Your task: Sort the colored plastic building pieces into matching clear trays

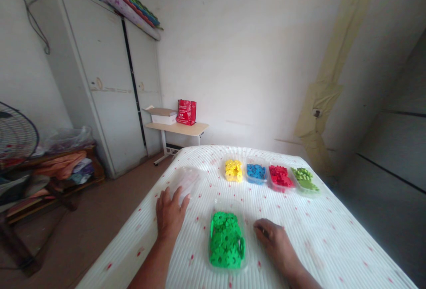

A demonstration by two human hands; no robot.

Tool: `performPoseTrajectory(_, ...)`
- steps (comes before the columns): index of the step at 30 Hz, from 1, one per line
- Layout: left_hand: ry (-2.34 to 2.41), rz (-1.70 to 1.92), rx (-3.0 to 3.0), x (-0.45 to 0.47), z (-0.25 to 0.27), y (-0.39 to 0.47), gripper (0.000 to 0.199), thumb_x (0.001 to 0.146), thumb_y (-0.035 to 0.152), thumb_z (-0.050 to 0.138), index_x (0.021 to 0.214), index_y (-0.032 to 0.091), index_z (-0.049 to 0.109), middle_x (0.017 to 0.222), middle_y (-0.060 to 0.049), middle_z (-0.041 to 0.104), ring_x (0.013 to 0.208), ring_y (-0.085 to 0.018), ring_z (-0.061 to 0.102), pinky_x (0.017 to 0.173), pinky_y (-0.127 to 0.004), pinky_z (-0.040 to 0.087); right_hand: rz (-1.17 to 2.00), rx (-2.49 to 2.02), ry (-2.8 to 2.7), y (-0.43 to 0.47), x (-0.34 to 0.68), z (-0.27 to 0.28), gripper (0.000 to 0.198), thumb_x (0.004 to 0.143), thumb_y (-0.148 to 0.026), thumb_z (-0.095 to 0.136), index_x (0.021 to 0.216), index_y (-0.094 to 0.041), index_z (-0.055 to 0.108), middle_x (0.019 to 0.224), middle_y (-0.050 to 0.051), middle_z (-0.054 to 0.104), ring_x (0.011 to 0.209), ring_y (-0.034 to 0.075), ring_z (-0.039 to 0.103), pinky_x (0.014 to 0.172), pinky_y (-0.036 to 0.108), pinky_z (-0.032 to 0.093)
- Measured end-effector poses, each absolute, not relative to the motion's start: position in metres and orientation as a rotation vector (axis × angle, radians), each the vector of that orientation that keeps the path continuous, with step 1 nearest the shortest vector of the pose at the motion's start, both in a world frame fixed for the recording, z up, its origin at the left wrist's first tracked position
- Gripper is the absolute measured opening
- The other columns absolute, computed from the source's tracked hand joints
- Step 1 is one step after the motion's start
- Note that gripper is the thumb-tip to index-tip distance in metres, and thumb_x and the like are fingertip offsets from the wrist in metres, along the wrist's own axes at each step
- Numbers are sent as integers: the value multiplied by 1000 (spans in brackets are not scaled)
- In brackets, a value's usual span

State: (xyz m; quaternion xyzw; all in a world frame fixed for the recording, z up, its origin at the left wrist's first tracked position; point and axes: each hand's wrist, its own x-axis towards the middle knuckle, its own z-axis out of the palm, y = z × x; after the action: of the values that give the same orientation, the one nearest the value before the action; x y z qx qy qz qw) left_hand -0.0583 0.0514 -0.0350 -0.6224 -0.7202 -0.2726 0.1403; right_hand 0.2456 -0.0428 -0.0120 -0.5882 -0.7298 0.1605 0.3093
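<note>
A clear plastic tub [246, 260] full of green flower-shaped plastic pieces [226, 242] stands on the table between my hands. My left hand [169, 213] lies left of it with fingers spread, the fingertips at the near edge of some clear plastic lids [188, 180]. Whether they press on the lids is hard to tell. To the right of the tub, my right hand [274, 240] rests low by the tabletop with its fingers curled in. Anything inside those fingers is hidden.
Farther back on the table [213, 151] stand clear tubs of yellow [233, 170], blue [256, 171], red [280, 176] and light green pieces [304, 178], in a row. Beyond are a small desk [193, 129] with a red bag [187, 112], a cabinet [100, 80] and a fan [16, 133].
</note>
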Motion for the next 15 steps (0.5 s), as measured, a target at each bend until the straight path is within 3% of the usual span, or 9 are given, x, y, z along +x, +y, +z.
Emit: performPoseTrajectory(15,-2101,-603,-1908,-54,-33,47,48,74,42,54,117,22,56,133,-9,47,127,-29,32,103,-49,22,423,-1577,-1948,-43,246,-14,25,85,-28,38,74,-18,58,72,2,61,66,14,57,61,22,40)
